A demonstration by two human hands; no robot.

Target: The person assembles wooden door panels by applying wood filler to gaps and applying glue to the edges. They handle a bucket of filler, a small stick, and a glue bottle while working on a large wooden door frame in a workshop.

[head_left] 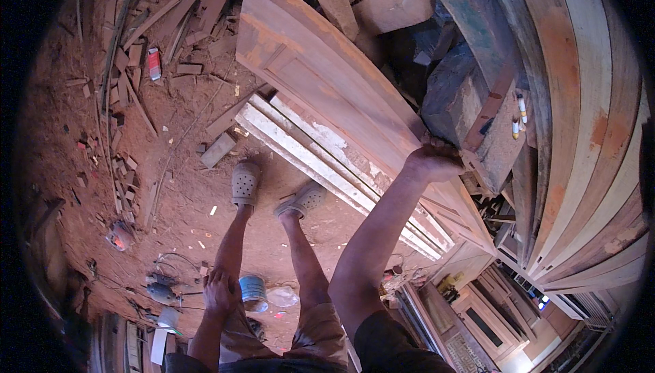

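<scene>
A long wooden door panel [327, 76] with recessed mouldings slants from upper left to lower right in front of me. My right hand [434, 160] reaches across to its far upper edge, the fingers curled over that edge. White-patched boards [321, 151] lie along the near side of the panel. My left hand [222, 292] rests on my left leg by the knee, fingers loosely spread and holding nothing. Beyond the right hand is a rough wooden block [454, 93], with small white-and-yellow bottles [515, 127] near it.
Wood scraps [126, 175] and a red-and-white packet [154, 64] litter the dirt floor at left. A power tool [162, 294] with a cord lies at lower left, near a blue tin [253, 293]. Long planks [580, 86] curve along the right. More panels [484, 322] stand at lower right.
</scene>
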